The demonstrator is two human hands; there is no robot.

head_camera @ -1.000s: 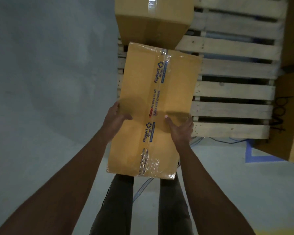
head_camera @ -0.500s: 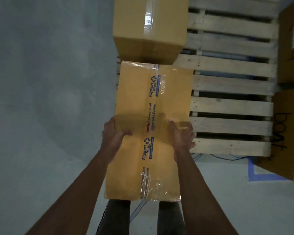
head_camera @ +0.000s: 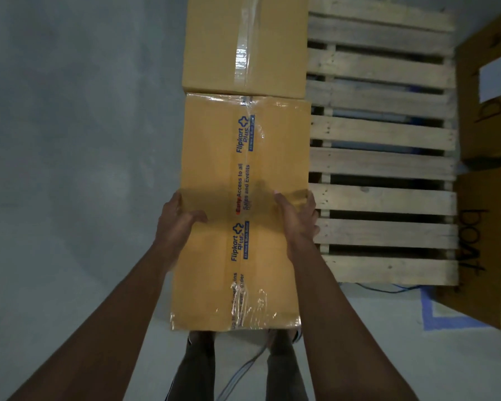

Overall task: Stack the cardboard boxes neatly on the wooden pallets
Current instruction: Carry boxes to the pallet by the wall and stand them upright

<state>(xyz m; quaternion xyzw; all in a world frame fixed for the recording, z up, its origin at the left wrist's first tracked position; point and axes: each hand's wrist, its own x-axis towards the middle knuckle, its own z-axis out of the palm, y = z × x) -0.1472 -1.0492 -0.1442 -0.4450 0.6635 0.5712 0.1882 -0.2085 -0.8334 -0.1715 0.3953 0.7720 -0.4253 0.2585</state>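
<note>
Left grip (head_camera: 180, 219) and right grip (head_camera: 297, 218) clamp the sides of the taped box (head_camera: 243, 169); its far end touches another box (head_camera: 243, 44) on the pallet's (head_camera: 382, 198) left edge.

Whse: wooden pallet (head_camera: 382, 166), taped boxes (head_camera: 214, 44), concrete floor (head_camera: 70, 140)

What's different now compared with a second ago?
The printed-tape box has swung from skewed to square and moved forward, its far edge now meeting the plain box on the pallet. Left hand and right hand keep gripping its sides; the plain box stayed put.
</note>
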